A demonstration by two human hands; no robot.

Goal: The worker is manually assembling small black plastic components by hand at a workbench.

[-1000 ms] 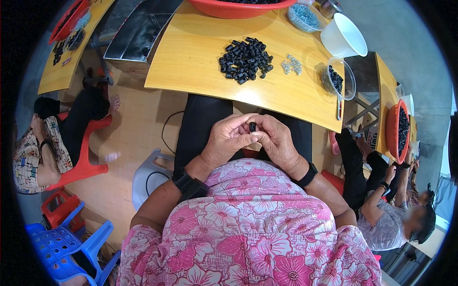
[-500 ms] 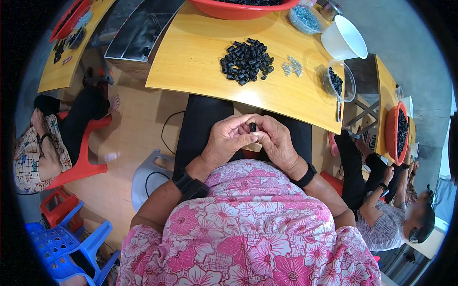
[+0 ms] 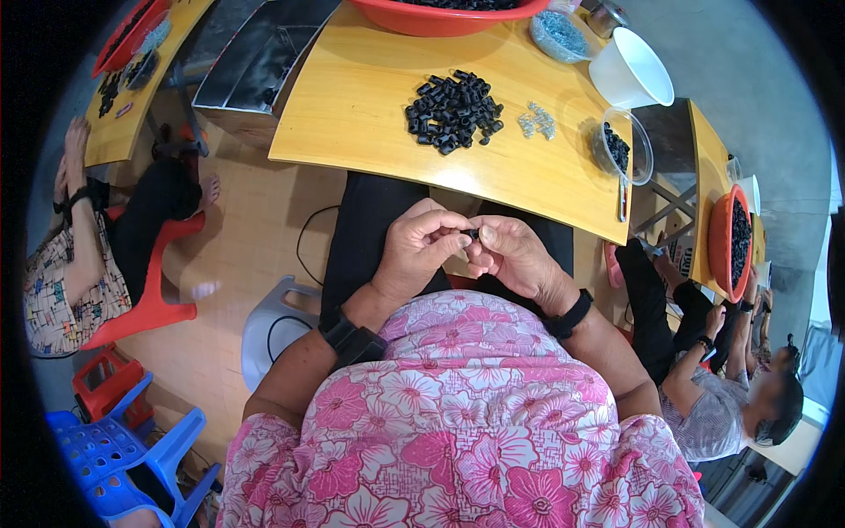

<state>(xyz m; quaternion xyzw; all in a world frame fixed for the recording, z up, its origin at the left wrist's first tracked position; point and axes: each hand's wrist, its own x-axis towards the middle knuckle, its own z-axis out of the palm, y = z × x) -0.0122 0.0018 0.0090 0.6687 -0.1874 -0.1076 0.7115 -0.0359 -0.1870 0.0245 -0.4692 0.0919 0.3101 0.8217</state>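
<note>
From where I sit, I judge that the step in hand is close fingertip work on one small black piece, held above the lap, short of the table. My left hand has thumb and forefinger closed on it in a pinch; my right hand brings its thumb to the piece's other end, with its remaining fingers loosely curled below, and I cannot tell whether it truly grips. I think the next move calls for a steady left pinch and a small, careful adjustment from the right fingertips. What hampers me most is that the fingers cover much of the piece, so its finer shape is lost to me. Beyond the table's front edge lies a heap of black pieces, with a small cluster of clear bits to its right, then a clear tub holding more black pieces and a slim tool just below it. A red basin and a white bucket stand farther back, leaving the space between hands and heap unobstructed.
</note>
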